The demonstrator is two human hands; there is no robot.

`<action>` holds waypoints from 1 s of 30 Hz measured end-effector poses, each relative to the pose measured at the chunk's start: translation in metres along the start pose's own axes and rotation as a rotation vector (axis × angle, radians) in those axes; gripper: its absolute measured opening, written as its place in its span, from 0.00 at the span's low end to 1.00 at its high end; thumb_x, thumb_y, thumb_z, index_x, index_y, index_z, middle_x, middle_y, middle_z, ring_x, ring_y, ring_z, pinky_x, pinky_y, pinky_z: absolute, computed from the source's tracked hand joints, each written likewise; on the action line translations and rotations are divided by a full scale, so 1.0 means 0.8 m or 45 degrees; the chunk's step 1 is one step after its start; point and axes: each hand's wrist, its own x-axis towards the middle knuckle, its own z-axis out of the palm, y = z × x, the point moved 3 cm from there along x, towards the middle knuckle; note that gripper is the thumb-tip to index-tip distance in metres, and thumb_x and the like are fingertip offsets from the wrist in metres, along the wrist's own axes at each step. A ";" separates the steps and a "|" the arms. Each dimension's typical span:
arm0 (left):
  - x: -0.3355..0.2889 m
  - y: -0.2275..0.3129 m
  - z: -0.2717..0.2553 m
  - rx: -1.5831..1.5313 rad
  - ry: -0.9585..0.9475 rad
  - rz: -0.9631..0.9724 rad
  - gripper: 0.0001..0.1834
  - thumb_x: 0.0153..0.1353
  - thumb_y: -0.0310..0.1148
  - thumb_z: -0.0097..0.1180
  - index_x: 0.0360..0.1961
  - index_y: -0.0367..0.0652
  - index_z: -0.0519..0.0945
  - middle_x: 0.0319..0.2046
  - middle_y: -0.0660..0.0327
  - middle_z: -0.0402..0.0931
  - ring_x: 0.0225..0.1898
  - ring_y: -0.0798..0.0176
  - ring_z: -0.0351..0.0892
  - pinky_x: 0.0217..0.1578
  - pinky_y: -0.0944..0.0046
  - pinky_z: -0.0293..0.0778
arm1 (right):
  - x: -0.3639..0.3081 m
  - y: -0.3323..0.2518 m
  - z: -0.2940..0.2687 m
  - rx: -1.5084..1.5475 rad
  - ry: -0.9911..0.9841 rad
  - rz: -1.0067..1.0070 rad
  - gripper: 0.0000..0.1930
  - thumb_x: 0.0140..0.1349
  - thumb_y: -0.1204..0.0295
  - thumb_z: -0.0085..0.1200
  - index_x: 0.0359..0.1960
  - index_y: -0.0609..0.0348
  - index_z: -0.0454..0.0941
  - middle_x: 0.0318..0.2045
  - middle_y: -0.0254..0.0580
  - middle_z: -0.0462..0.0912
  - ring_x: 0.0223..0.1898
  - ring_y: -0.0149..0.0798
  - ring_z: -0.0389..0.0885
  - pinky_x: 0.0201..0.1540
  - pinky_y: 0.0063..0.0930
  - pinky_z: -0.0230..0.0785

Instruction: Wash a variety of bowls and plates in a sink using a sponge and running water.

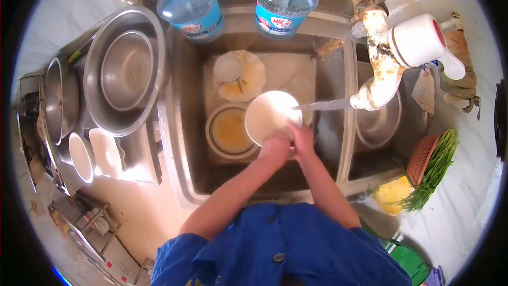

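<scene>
1. I see the white tap reaching in from the right, its water stream running to the white bowl; two blue-pump bottles stand along the sink's back edge.
2. The white bowl is above the left basin, tilted – the right hand grips its near right side, while the left hand touches the near rim. I cannot tell whether the left fingers pinch or lie spread.
3. The white bowl partly hides a round dish beneath, which seems to hold yellowish liquid.
4. Behind it, a scalloped plate carries a small cup and yellowish residue.
5. Left, a metal basin holds a smaller one – right, greens lie against a reddish basket.
</scene>
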 end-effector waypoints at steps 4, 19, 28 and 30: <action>-0.063 -0.038 -0.035 0.527 0.360 0.196 0.22 0.51 0.29 0.59 0.48 0.33 0.78 0.54 0.41 0.71 0.60 0.43 0.68 0.59 0.43 0.66 | 0.035 0.043 -0.079 -0.106 0.107 0.080 0.24 0.44 0.85 0.55 0.48 0.73 0.74 0.38 0.49 0.81 0.38 0.45 0.81 0.41 0.39 0.74; -0.201 -0.115 -0.118 -0.491 0.195 -0.695 0.35 0.52 0.20 0.54 0.63 0.24 0.62 0.54 0.37 0.72 0.43 0.45 0.84 0.36 0.55 0.85 | -0.022 0.024 -0.018 -1.080 -0.141 -0.272 0.30 0.54 0.55 0.65 0.49 0.71 0.79 0.45 0.55 0.84 0.46 0.53 0.83 0.52 0.37 0.71; -0.544 -0.215 -0.237 0.031 0.999 -1.043 0.28 0.52 0.19 0.47 0.58 0.29 0.70 0.56 0.38 0.71 0.42 0.39 0.82 0.43 0.52 0.79 | 0.025 0.101 0.066 -2.110 -0.144 -0.609 0.45 0.49 0.53 0.69 0.65 0.64 0.62 0.58 0.60 0.72 0.60 0.60 0.69 0.63 0.47 0.63; -0.606 -0.248 -0.267 -0.585 1.173 -1.352 0.25 0.51 0.18 0.45 0.54 0.29 0.74 0.47 0.42 0.78 0.39 0.47 0.84 0.39 0.56 0.80 | 0.056 0.145 0.039 -2.428 -0.193 -0.634 0.33 0.55 0.60 0.64 0.60 0.64 0.68 0.55 0.59 0.74 0.57 0.60 0.72 0.62 0.47 0.63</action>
